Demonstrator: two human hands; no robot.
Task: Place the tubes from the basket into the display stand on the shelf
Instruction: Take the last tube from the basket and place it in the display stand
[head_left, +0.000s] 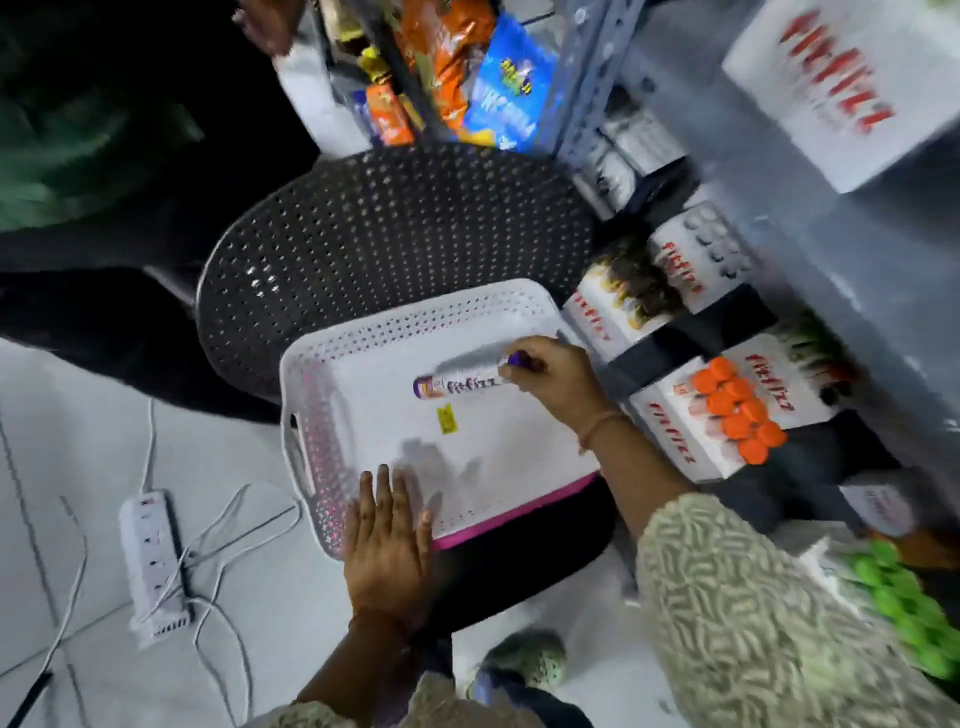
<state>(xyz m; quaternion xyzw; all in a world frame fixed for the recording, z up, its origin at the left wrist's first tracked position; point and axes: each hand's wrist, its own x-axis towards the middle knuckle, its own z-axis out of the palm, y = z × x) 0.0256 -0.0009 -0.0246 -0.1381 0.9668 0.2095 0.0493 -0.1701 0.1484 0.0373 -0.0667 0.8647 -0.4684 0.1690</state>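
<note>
A white perforated basket (332, 415) with a pink lower rim rests on a black chair seat. One white tube (457, 382) with purple ends lies inside it. My right hand (550, 376) is closed on the tube's purple cap end. My left hand (387, 545) lies flat, fingers apart, on the basket's near rim. To the right on the shelf, a white display stand (670, 426) holds several orange-capped tubes (732, 410). A small yellow sticker (447, 420) lies on the basket floor.
The perforated black chair back (395, 234) rises behind the basket. More white display boxes (675, 265) fill the shelf (810, 270), with green-capped tubes (904, 618) at lower right. A white power strip (153, 561) with cables lies on the floor at left. Snack packets (488, 73) hang at top.
</note>
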